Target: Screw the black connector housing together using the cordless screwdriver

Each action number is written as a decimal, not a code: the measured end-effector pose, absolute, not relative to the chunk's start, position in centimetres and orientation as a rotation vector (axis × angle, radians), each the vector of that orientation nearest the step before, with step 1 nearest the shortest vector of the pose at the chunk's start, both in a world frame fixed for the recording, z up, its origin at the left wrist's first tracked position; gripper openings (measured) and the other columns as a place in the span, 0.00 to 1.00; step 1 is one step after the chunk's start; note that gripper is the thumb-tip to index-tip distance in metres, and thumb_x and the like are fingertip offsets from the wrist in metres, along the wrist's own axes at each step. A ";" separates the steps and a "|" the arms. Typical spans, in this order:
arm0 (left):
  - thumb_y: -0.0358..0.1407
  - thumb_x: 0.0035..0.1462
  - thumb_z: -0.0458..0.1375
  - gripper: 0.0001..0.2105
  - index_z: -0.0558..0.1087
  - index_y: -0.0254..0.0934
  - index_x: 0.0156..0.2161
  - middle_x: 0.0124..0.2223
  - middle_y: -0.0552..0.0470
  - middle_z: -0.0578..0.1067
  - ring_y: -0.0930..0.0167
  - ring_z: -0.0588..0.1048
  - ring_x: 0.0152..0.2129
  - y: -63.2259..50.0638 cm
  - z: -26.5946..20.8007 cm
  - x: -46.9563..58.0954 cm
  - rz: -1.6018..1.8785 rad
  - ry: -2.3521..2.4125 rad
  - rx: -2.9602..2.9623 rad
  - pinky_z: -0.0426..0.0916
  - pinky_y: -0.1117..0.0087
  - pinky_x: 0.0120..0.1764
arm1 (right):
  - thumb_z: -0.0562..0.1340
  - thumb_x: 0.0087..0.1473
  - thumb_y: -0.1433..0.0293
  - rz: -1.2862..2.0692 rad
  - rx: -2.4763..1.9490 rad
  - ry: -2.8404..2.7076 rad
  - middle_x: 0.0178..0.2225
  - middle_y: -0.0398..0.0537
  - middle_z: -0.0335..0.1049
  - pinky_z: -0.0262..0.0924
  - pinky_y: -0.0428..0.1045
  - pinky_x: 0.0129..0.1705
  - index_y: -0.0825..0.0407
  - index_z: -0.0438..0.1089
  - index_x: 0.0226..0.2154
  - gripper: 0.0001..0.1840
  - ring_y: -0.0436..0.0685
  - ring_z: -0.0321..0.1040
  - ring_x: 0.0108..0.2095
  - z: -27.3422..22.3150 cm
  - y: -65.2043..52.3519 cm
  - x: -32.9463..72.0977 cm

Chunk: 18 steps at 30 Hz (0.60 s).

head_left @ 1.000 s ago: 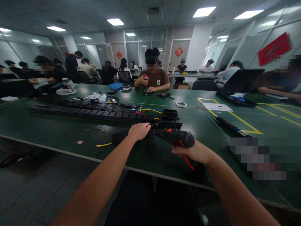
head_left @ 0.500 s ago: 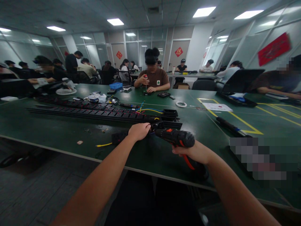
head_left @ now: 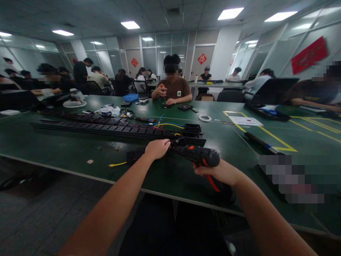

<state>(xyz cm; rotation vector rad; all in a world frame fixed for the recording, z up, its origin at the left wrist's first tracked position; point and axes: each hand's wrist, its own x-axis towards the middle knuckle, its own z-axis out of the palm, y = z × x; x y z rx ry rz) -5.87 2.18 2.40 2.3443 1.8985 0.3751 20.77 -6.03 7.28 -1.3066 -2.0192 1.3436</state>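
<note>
My right hand point(head_left: 218, 172) is wrapped round the handle of a black and orange cordless drill point(head_left: 199, 153), held level with its nose to the left. The drill's tip meets the end of a black socket piece point(head_left: 134, 155) under my left hand point(head_left: 157, 148). My left fingers are closed over that piece, and the exact contact point is dark and hidden. From its left end a yellow wire point(head_left: 118, 164) sticks out onto the table. Just beyond my hands lie long black power strips point(head_left: 119, 129), with blue and yellow wires point(head_left: 167, 124) at their right ends.
The green table point(head_left: 80, 151) carries a white tape roll point(head_left: 205, 117), a paper sheet point(head_left: 245, 121), a black tool point(head_left: 262, 142) and plastic bags point(head_left: 109, 110). Across it a person point(head_left: 172, 89) works with a red-handled screwdriver point(head_left: 164, 92). A blue basket point(head_left: 131, 97) stands at the far side.
The drill and both my hands keep almost the same place; the whole view has shifted very slightly. Across the table, the person's screwdriver hand has moved a little.
</note>
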 end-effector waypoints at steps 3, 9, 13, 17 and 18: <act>0.47 0.70 0.40 0.23 0.72 0.49 0.59 0.57 0.51 0.77 0.61 0.76 0.51 2.2 2.3 -5.9 0.378 1.892 2.350 0.67 0.63 0.49 | 0.67 0.43 0.64 1.332 -1.303 -2.025 0.28 0.43 0.71 0.63 0.51 0.37 0.52 0.72 0.30 0.11 0.55 0.66 0.30 7.3 -6.0 20.8; 0.47 0.69 0.40 0.23 0.73 0.48 0.59 0.58 0.52 0.76 0.61 0.75 0.52 2.3 2.2 -6.1 0.411 1.872 2.352 0.67 0.63 0.50 | 0.68 0.45 0.63 1.282 -1.337 -2.054 0.28 0.42 0.70 0.63 0.50 0.35 0.52 0.71 0.31 0.11 0.55 0.67 0.30 7.1 -5.9 20.7; 0.48 0.69 0.40 0.24 0.72 0.49 0.59 0.59 0.52 0.76 0.61 0.75 0.52 2.2 2.2 -6.2 0.409 1.862 2.352 0.67 0.62 0.50 | 0.68 0.45 0.63 1.280 -1.346 -2.045 0.27 0.42 0.70 0.63 0.50 0.35 0.51 0.71 0.31 0.11 0.55 0.66 0.30 6.9 -5.9 20.8; 0.48 0.69 0.40 0.24 0.72 0.49 0.60 0.59 0.52 0.75 0.61 0.75 0.53 2.3 2.2 -6.2 0.399 1.869 2.350 0.67 0.62 0.51 | 0.68 0.45 0.63 1.303 -1.342 -2.030 0.28 0.42 0.70 0.63 0.50 0.34 0.51 0.71 0.31 0.11 0.55 0.66 0.30 6.9 -5.8 20.9; 0.48 0.69 0.40 0.24 0.72 0.50 0.60 0.59 0.53 0.75 0.61 0.75 0.53 2.3 2.2 -6.2 0.398 1.871 2.348 0.67 0.62 0.51 | 0.68 0.45 0.63 1.300 -1.344 -2.030 0.27 0.42 0.70 0.63 0.50 0.34 0.51 0.71 0.30 0.11 0.55 0.67 0.29 6.9 -5.8 20.9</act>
